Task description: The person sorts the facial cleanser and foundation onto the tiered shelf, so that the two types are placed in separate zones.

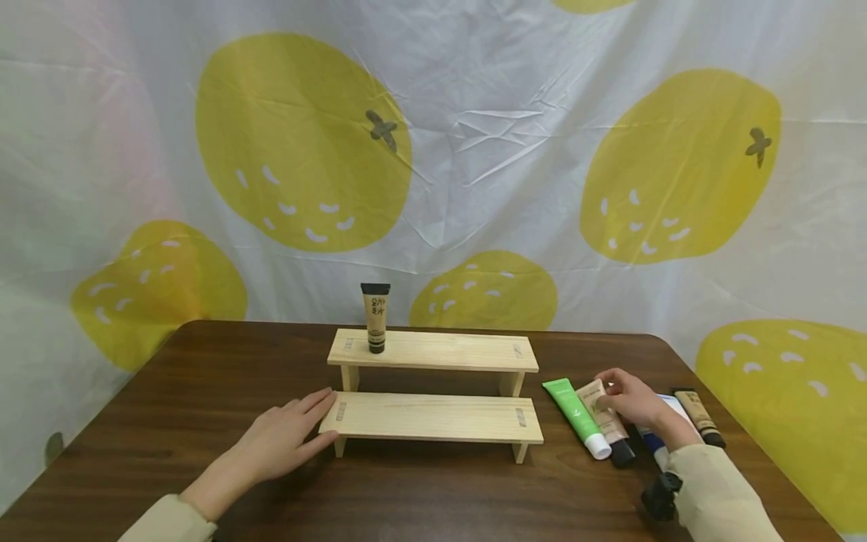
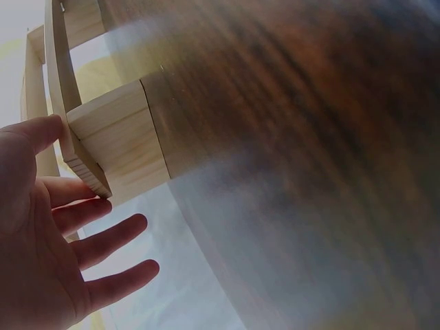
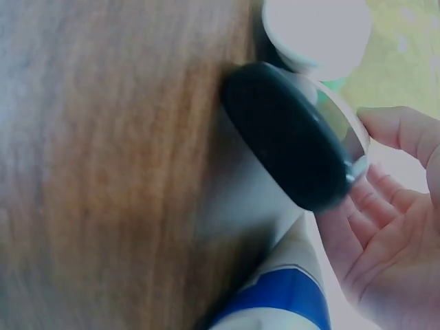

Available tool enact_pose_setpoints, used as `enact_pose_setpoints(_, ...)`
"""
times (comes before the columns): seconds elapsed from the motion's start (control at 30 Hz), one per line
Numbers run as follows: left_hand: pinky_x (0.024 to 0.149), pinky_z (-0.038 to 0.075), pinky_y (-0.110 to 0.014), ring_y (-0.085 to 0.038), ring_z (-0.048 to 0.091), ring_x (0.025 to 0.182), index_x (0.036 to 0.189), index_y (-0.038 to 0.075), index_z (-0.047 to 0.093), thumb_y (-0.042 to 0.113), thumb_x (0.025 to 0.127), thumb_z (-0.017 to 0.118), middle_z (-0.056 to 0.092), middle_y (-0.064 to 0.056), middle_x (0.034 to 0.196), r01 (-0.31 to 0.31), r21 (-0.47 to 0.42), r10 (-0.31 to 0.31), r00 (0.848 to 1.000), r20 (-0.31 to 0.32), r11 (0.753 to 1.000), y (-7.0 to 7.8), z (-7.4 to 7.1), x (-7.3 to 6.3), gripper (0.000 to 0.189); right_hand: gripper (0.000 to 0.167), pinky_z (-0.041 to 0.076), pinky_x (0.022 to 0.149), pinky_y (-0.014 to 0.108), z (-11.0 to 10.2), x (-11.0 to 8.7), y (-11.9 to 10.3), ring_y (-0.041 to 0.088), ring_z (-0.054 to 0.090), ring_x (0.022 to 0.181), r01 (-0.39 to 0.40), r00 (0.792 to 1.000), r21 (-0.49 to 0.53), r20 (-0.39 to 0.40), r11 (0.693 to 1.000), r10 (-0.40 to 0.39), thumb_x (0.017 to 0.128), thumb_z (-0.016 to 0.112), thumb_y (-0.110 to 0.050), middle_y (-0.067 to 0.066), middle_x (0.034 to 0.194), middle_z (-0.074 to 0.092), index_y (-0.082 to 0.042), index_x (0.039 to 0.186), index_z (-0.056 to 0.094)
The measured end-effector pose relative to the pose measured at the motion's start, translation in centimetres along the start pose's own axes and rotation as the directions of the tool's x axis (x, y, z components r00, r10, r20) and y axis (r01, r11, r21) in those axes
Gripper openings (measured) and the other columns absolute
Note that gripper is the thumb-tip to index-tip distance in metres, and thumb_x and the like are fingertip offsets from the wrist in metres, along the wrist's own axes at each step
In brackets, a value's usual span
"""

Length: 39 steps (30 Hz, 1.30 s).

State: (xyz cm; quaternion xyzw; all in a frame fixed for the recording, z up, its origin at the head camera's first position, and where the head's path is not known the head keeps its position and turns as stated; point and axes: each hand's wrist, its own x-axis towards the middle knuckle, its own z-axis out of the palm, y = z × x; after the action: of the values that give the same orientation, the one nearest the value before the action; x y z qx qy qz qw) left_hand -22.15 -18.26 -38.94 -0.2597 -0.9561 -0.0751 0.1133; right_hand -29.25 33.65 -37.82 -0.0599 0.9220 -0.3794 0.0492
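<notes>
My left hand (image 1: pixel 284 439) rests at the left end of the lower step of a two-tier wooden stand (image 1: pixel 433 415), fingers mostly straight. In the left wrist view, its thumb and forefinger touch the end of the board (image 2: pixel 65 103). At the right, my right hand (image 1: pixel 631 399) pinches a beige squeeze tube (image 1: pixel 605 416) between thumb and fingers. This tube's black cap (image 3: pixel 289 137) faces the camera in the right wrist view. Alongside it lies a green tube (image 1: pixel 576 416) with a white cap. A tan tube (image 1: pixel 376 320) stands cap down on the upper step.
Under my right forearm, a white and blue tube (image 1: pixel 655 446) is partly hidden. Farther right lies another tan tube (image 1: pixel 701 416) with a black cap, near the right edge of the dark wooden table (image 1: pixel 433 497). A lemon-print cloth (image 1: pixel 488 150) hangs behind.
</notes>
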Motion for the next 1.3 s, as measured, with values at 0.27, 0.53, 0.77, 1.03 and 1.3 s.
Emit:
enact_pose_setpoints(0.27, 0.073, 0.042, -0.05, -0.033, 0.052, 0.102, 0.129, 0.004, 0.045, 0.05, 0.088, 0.042, 0.044, -0.013, 0.129, -0.004, -0.003, 0.004, 1.0, -0.002, 1.0, 0.0, 0.0, 0.0, 0.062, 0.035, 0.049, 0.059, 0.036, -0.9, -0.4, -1.1, 0.023, 0.053, 0.074, 0.005, 1.0, 0.005, -0.008, 1.0, -0.005, 0.083, 0.055, -0.008, 0.015, 0.088, 0.053, 0.007, 0.11, 0.039)
enact_pose_setpoints(0.53, 0.073, 0.042, -0.05, -0.032, 0.051, 0.102, 0.129, 0.004, 0.045, 0.05, 0.088, 0.042, 0.044, -0.012, 0.129, -0.003, -0.002, 0.003, 1.0, -0.003, 1.0, 0.0, 0.0, 0.0, 0.062, 0.035, 0.049, 0.059, 0.035, -1.5, -1.0, -2.1, 0.023, 0.051, 0.072, 0.049, 0.999, -0.022, -0.008, 0.999, -0.05, 0.084, 0.057, -0.009, 0.012, 0.084, 0.05, 0.006, 0.112, 0.041)
enact_pose_setpoints(0.77, 0.073, 0.042, -0.049, -0.032, 0.051, 0.102, 0.129, 0.003, 0.045, 0.05, 0.089, 0.042, 0.044, -0.013, 0.129, -0.003, 0.002, 0.003, 1.0, -0.001, 1.0, 0.0, 0.1, 0.0, 0.062, 0.028, 0.049, 0.059, 0.038, -2.1, -1.4, -2.7, 0.022, 0.055, 0.071, 0.12, 0.993, 0.012, 0.01, 0.993, -0.12, 0.085, 0.055, -0.008, 0.012, 0.083, 0.056, 0.007, 0.107, 0.046)
enact_pose_setpoints(1.03, 0.074, 0.042, -0.049, -0.033, 0.051, 0.103, 0.13, 0.004, 0.045, 0.049, 0.088, 0.043, 0.043, -0.012, 0.129, 0.002, 0.008, -0.002, 1.0, 0.0, 1.0, 0.0, 0.1, -0.1, 0.062, 0.022, 0.049, 0.062, 0.038, -2.8, -1.8, -3.7, 0.023, 0.055, 0.076, 0.175, 0.984, -0.017, 0.042, 0.984, -0.174, 0.088, 0.054, -0.014, 0.011, 0.086, 0.057, 0.003, 0.102, 0.05)
enact_pose_setpoints(1.3, 0.075, 0.041, -0.051, -0.033, 0.051, 0.103, 0.13, 0.004, 0.045, 0.049, 0.088, 0.043, 0.043, -0.012, 0.13, 0.01, 0.0, -0.01, 1.0, 0.011, 1.0, 0.0, 0.0, -0.1, 0.062, 0.016, 0.049, 0.06, 0.033, -3.2, -2.4, -4.8, 0.023, 0.055, 0.076, 0.209, 0.977, -0.079, 0.058, 0.975, -0.205, 0.087, 0.056, -0.011, 0.01, 0.086, 0.058, -0.001, 0.098, 0.052)
